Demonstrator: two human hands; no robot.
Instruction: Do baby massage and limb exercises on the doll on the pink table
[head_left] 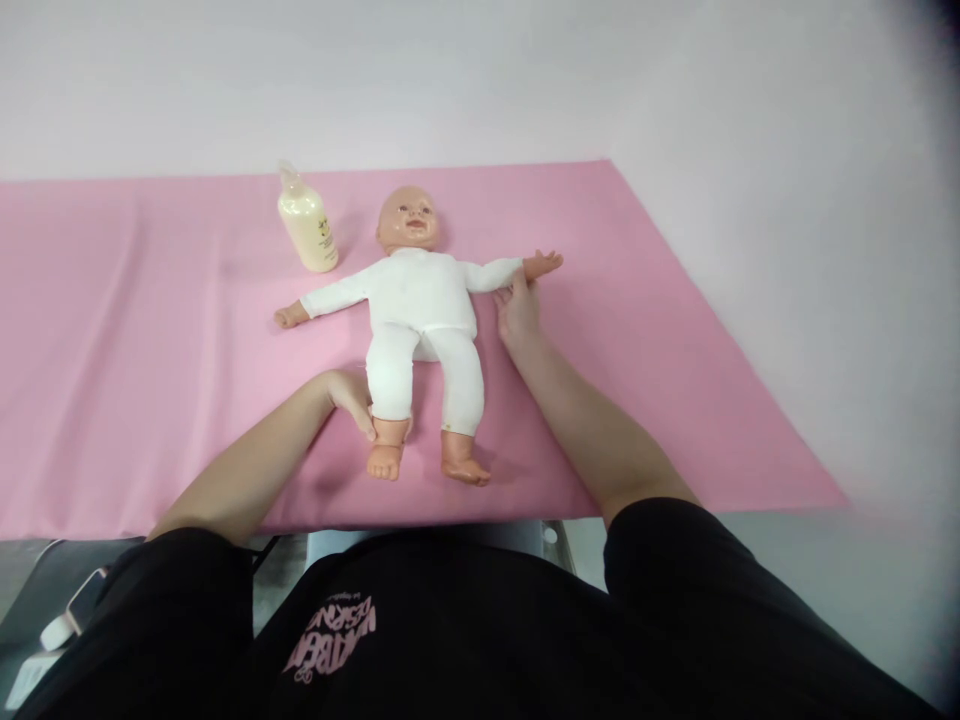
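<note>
A baby doll [421,300] in a white bodysuit lies on its back on a pink cloth [150,350], arms spread, feet toward me. My left hand [352,397] holds the doll's lower leg just above the ankle, on the left of the picture. My right hand [516,308] grips the sleeve end at the wrist of the doll's arm, on the right of the picture. A cream-coloured bottle [307,228] with a clear cap lies tilted on the cloth, left of the doll's head.
The pink cloth covers a table that runs to a white wall at the back. The cloth's near edge [450,515] is just before my body. A grey floor and a white device [71,610] show at the lower left.
</note>
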